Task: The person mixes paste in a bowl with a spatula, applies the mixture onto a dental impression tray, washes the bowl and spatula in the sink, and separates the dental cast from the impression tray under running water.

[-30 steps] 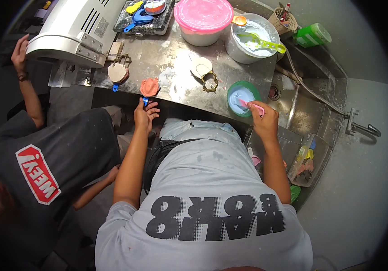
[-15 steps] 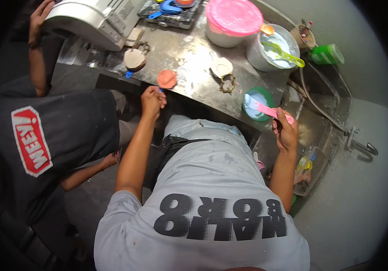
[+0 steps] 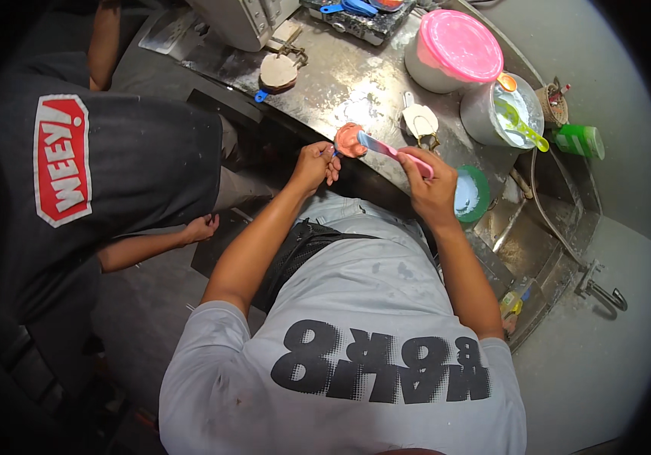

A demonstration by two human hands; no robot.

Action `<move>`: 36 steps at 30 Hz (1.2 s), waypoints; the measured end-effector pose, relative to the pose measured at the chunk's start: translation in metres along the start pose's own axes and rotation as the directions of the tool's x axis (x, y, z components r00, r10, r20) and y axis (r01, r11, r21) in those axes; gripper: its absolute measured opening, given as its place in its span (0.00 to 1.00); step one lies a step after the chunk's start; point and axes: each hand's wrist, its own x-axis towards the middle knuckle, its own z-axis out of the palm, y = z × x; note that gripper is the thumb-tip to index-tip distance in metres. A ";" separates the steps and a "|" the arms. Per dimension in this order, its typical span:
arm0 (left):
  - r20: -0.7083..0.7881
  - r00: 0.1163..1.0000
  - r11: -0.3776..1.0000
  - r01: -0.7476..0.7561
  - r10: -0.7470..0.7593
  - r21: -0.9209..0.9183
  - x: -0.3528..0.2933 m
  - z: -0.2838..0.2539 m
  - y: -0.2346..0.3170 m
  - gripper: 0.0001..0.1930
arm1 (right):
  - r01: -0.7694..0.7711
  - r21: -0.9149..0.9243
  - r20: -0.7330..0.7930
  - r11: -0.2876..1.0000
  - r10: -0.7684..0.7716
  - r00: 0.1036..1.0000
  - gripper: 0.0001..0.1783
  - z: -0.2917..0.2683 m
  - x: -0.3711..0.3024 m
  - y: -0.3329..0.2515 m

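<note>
My left hand is closed on the small blue handle of a dental impression tray filled with orange impression material. Over the bench edge, my right hand grips the pink handle of a spatula. Its blade, coated with pale blue paste, points left and meets the right side of the orange impression, though I cannot tell how firmly it touches. Beside my right wrist sits a green mixing bowl with more of the pale blue paste inside.
Cream plaster casts with metal frames lie on the steel bench. Behind stand a pink-lidded tub and a powder bucket with a green scoop. A sink with a tap is at right. A co-worker in a dark shirt stands left.
My right hand has brought the spatula from the green bowl leftward to the orange impression. The whole view has shifted, and the co-worker's lower hand now shows more fully.
</note>
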 end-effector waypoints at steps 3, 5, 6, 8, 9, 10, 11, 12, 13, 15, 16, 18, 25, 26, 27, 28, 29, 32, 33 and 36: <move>-0.011 1.000 0.997 -0.002 0.001 -0.081 -0.001 0.005 -0.004 0.14 | 0.115 -0.096 0.082 0.989 -0.107 0.991 0.06 0.020 0.000 0.004; -0.009 1.000 0.996 -0.009 0.008 -0.094 -0.004 0.004 -0.004 0.14 | 0.223 -0.148 0.095 0.963 -0.211 0.973 0.06 0.031 -0.002 0.014; -0.003 1.000 0.995 -0.015 0.015 -0.102 -0.004 0.004 -0.004 0.14 | 0.225 -0.146 0.100 0.963 -0.212 0.972 0.06 0.032 -0.003 0.016; -0.008 1.000 0.995 -0.013 0.013 -0.100 -0.004 0.004 -0.003 0.14 | 0.276 -0.178 0.091 0.945 -0.263 0.960 0.06 0.032 -0.006 0.015; -0.008 1.000 0.995 -0.012 0.011 -0.095 -0.005 0.004 -0.003 0.14 | 0.272 -0.179 0.092 0.946 -0.259 0.961 0.06 0.032 -0.007 0.013; -0.004 1.000 0.995 -0.007 0.006 -0.095 -0.006 0.004 -0.003 0.14 | 0.266 -0.177 0.076 0.948 -0.256 0.964 0.05 0.031 -0.009 0.011; -0.001 1.000 0.995 -0.021 0.021 -0.099 -0.007 0.005 -0.003 0.14 | 0.267 -0.174 0.066 0.948 -0.259 0.964 0.05 0.029 -0.009 0.007; 0.003 0.999 0.994 -0.034 0.034 -0.103 -0.008 0.005 -0.004 0.14 | 0.267 -0.176 0.068 0.948 -0.259 0.964 0.05 0.027 -0.010 0.004; 0.005 0.999 0.994 -0.033 0.033 -0.105 -0.010 0.006 -0.005 0.14 | 0.191 -0.122 0.033 0.974 -0.189 0.981 0.05 0.024 -0.010 0.001; 0.006 0.999 0.989 -0.037 0.038 -0.144 -0.011 0.008 -0.001 0.15 | 0.113 -0.064 -0.003 0.991 -0.114 0.994 0.05 0.014 -0.010 -0.005; 0.009 0.999 0.989 -0.035 0.037 -0.143 -0.011 0.008 0.001 0.15 | -0.029 0.051 -0.061 0.998 0.033 0.998 0.05 0.004 -0.011 -0.003; -0.012 0.998 0.989 -0.065 0.064 -0.135 -0.012 0.008 0.002 0.15 | -0.220 0.179 -0.126 0.959 0.244 0.962 0.07 -0.022 -0.011 -0.007; -0.106 0.994 0.998 0.002 -0.009 -0.064 -0.006 0.003 -0.017 0.16 | -0.302 0.263 -0.289 0.916 0.374 0.881 0.11 -0.094 -0.036 0.016; -0.101 0.995 0.997 -0.018 0.011 -0.073 -0.002 0.003 -0.012 0.17 | -0.315 0.279 -0.323 0.907 0.398 0.859 0.12 -0.101 -0.040 0.022; -0.104 0.994 0.996 -0.032 0.023 -0.087 -0.005 0.001 -0.014 0.17 | -0.335 0.293 -0.346 0.896 0.426 0.836 0.12 -0.106 -0.048 0.026; -0.135 0.990 0.998 -0.047 0.040 -0.052 0.003 -0.003 -0.015 0.17 | -0.341 0.289 -0.343 0.895 0.429 0.836 0.12 -0.113 -0.056 0.029; -0.114 0.993 0.997 -0.039 0.031 -0.071 0.000 -0.002 -0.013 0.17 | -0.363 0.292 -0.365 0.885 0.454 0.813 0.13 -0.118 -0.062 0.032; -0.083 0.996 0.996 -0.030 0.023 -0.087 -0.003 0.000 -0.009 0.18 | -0.398 0.305 -0.405 0.865 0.496 0.768 0.14 -0.129 -0.073 0.039; -0.075 0.997 0.996 -0.032 0.025 -0.086 -0.004 -0.001 -0.009 0.18 | -0.411 0.288 -0.410 0.865 0.499 0.763 0.14 -0.133 -0.078 0.040; -0.075 0.997 0.997 -0.030 0.025 -0.070 -0.007 0.000 -0.010 0.18 | -0.427 0.271 -0.422 0.863 0.505 0.753 0.15 -0.141 -0.083 0.046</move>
